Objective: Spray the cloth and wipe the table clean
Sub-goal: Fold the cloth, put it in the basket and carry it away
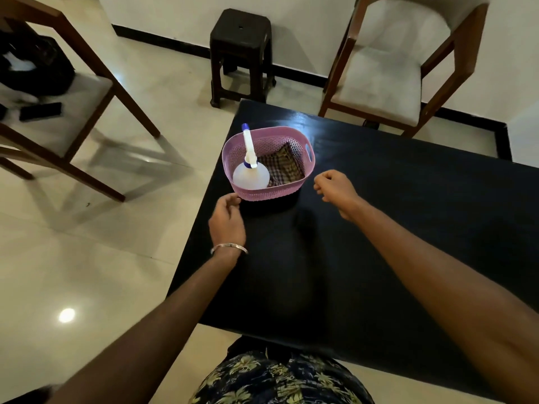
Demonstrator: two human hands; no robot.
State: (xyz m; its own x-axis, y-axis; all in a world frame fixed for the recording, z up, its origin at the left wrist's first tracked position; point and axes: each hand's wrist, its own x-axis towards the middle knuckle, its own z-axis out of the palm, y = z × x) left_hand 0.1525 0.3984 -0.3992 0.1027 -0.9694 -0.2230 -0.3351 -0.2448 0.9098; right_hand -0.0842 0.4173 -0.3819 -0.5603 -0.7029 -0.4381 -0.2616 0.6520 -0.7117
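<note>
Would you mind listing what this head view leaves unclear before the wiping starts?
- Spray bottle: liquid level unreadable; the pink basket wall hides its base.
- Checked cloth: partly hidden by bottle and basket wall; dampness unknowable.
- Black table: right side cut off by the frame edge.
- Left hand: whether its fingertips touch the basket is unclear.

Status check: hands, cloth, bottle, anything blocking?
Left hand empty, at basket rim. Right hand loosely curled, no grip on anything. Cloth and spray bottle in basket, untouched. Nothing blocking.
</note>
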